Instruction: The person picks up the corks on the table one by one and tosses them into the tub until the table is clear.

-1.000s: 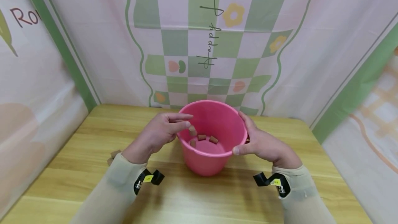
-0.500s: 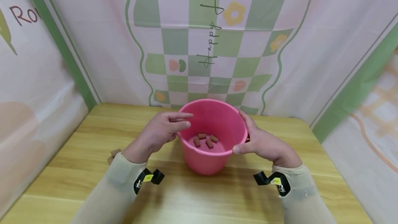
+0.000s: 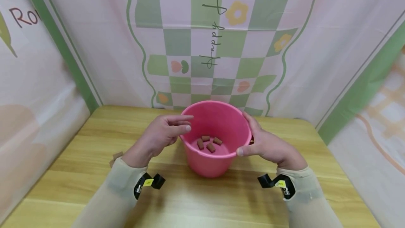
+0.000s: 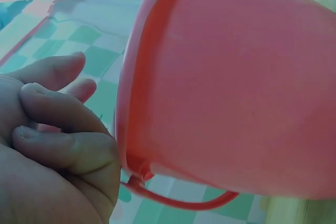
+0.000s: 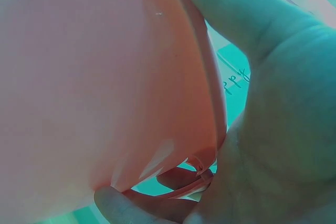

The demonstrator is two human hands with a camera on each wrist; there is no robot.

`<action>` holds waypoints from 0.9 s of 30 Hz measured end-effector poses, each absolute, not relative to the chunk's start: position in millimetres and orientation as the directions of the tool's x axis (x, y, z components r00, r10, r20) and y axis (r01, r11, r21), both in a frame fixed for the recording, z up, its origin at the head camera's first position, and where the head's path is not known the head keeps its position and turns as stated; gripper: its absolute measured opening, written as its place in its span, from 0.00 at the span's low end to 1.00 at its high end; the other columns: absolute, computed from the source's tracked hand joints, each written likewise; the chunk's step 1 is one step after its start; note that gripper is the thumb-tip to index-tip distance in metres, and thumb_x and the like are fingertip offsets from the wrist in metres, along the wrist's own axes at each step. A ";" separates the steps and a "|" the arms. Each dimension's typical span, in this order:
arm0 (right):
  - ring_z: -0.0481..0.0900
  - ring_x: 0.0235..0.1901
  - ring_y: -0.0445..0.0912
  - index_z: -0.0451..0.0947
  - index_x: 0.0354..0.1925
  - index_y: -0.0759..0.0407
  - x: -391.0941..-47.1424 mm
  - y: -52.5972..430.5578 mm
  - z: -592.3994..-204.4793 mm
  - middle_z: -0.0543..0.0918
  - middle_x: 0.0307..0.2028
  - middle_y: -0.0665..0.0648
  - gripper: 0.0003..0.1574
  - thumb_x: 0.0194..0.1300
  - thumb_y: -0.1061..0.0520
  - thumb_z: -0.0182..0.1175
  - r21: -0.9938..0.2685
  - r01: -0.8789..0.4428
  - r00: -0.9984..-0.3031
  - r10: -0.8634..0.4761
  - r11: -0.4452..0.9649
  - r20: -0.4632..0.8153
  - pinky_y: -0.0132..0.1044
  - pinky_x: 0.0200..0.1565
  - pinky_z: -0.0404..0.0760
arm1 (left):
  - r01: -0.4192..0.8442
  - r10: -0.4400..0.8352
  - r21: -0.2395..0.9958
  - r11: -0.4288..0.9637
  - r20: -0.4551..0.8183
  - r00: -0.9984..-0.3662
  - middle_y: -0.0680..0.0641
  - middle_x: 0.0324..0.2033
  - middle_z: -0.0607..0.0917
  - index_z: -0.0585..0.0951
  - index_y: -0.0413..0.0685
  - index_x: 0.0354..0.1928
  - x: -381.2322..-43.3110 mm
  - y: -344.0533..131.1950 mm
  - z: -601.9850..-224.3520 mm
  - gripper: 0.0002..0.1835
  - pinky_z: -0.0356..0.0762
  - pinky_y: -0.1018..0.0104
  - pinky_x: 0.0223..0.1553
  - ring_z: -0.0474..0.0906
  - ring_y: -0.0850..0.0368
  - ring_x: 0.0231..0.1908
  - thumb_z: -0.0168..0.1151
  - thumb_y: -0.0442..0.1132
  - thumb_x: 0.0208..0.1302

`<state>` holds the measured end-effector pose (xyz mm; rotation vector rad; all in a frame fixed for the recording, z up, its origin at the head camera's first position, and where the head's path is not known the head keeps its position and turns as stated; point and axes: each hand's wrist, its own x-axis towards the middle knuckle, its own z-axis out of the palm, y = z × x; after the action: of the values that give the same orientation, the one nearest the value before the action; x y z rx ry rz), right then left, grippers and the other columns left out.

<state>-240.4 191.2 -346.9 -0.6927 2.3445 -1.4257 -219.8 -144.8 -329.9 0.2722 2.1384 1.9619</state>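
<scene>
A pink bucket (image 3: 209, 166) stands upright on the table, its red-toned handle (image 4: 189, 204) hanging at the side in the left wrist view. Several small brown cylindrical pieces, perhaps corks (image 3: 210, 147), lie on its bottom. My left hand (image 3: 162, 133) is at the left rim, thumb and forefinger reaching over the opening, a gap between them and nothing held. In the left wrist view its other fingers (image 4: 68, 114) are bent toward the palm. My right hand (image 3: 269, 147) grips the right side of the rim, thumb at the front and fingers (image 5: 123, 203) against the outer wall.
More brown pieces (image 3: 117, 156) lie on the wooden table (image 3: 104, 129) left of the bucket, partly hidden behind the left wrist. A printed cloth (image 3: 205, 38) hangs behind the table and along both sides.
A brown piece fell from my left hand into the bucket and shifted a little on the bottom. The left hand has since drawn back slightly left. The right hand kept its place.
</scene>
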 end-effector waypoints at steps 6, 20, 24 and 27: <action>0.65 0.65 0.59 0.29 0.79 0.46 -239.5 191.0 -347.2 0.52 0.74 0.60 0.78 0.52 0.51 0.77 -0.888 -0.240 -0.835 -0.550 0.393 -0.018 0.53 0.59 0.71 | 0.016 0.244 0.999 0.034 0.007 -0.970 0.45 0.51 0.85 0.82 0.47 0.60 -218.6 -158.0 -332.6 0.22 0.61 0.73 0.18 0.61 0.60 0.16 0.69 0.40 0.64; 0.67 0.64 0.59 0.30 0.79 0.48 -239.8 191.2 -347.4 0.54 0.73 0.60 0.78 0.52 0.51 0.78 -0.889 -0.237 -0.837 -0.546 0.392 -0.017 0.52 0.58 0.72 | 0.009 0.194 0.997 0.070 -0.004 -0.981 0.49 0.57 0.82 0.80 0.50 0.63 -213.7 -191.7 -344.8 0.25 0.60 0.74 0.18 0.60 0.61 0.18 0.70 0.45 0.64; 0.67 0.64 0.59 0.30 0.79 0.47 -240.3 191.7 -347.9 0.54 0.73 0.60 0.78 0.52 0.51 0.78 -0.892 -0.240 -0.836 -0.549 0.384 -0.011 0.52 0.59 0.72 | -0.002 0.166 0.997 0.072 -0.014 -0.986 0.47 0.58 0.81 0.78 0.49 0.65 -213.3 -204.3 -349.6 0.27 0.61 0.74 0.19 0.61 0.62 0.19 0.70 0.45 0.65; 0.66 0.65 0.59 0.29 0.79 0.46 -240.7 191.8 -347.8 0.53 0.74 0.60 0.78 0.52 0.52 0.77 -0.895 -0.239 -0.834 -0.552 0.376 -0.010 0.53 0.59 0.72 | -0.013 0.143 0.998 0.063 -0.022 -0.989 0.43 0.59 0.80 0.77 0.47 0.66 -212.4 -213.8 -353.0 0.28 0.62 0.74 0.20 0.61 0.62 0.19 0.69 0.43 0.66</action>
<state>-240.7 191.8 -347.8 -0.6950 2.3327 -1.4407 -212.4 -213.8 -353.0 0.1349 2.2039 2.0708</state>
